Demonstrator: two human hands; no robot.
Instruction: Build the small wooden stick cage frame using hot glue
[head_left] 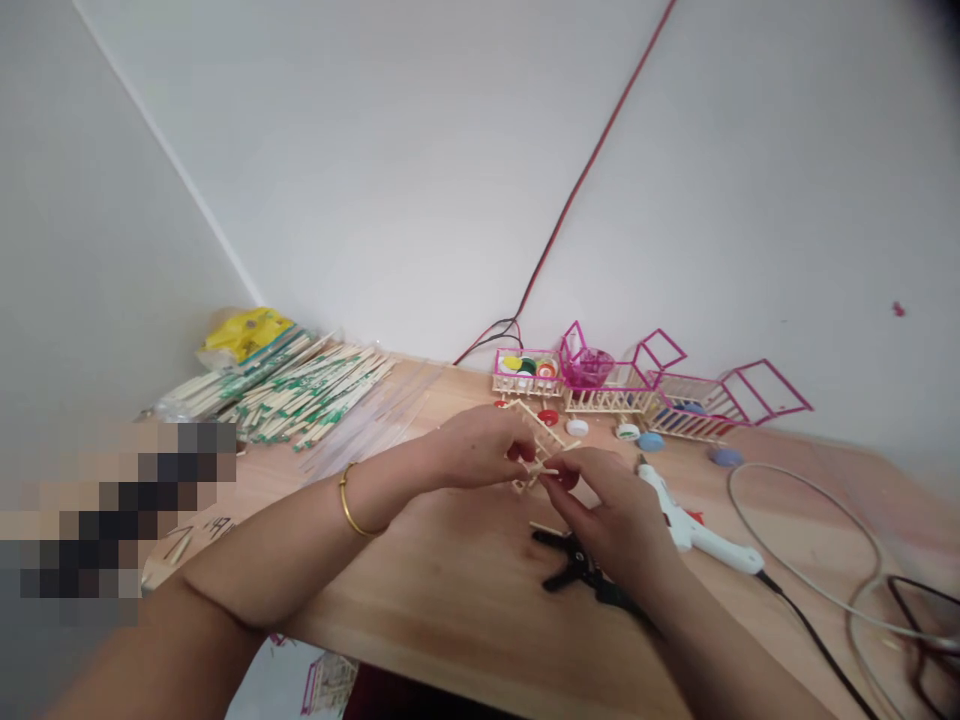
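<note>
Over the middle of the table, my left hand [484, 445], with a gold bangle on its wrist, is closed on a small frame of pale wooden sticks [546, 424]. Part of the frame is hidden behind my fingers. My right hand [611, 495] meets the left one, thumb and fingers pinched on a short pale stick [550, 471] against the frame. Under my right hand lies a black clamp-like tool [574, 560]. A white glue gun [701, 530] rests just to the right of that hand.
Small stick carts with pink rims [607, 398] and bottle-cap wheels stand along the wall. Several chopsticks in green-and-white wrappers [322, 395] and a yellow bag [247, 335] lie at the left. A pale cable [810, 490] loops at the right. A blurred-out area covers the far left.
</note>
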